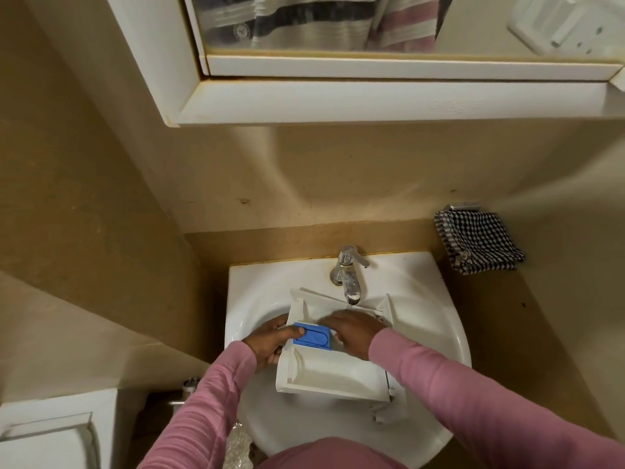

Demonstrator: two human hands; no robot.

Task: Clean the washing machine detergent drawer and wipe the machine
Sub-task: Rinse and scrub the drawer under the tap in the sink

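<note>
Detergent drawer [338, 370] in sink [438, 319], left hand [269, 341] grip holding its left edge, right hand [355, 331] inside it, grip unclear

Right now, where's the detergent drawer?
Head view, centre: the detergent drawer lies across the sink under the tap, left hand gripping its left edge, right hand inside it.

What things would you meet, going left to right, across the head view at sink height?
In order: left hand, gripping the detergent drawer → blue insert → right hand → checked cloth hanging on the wall.
</note>
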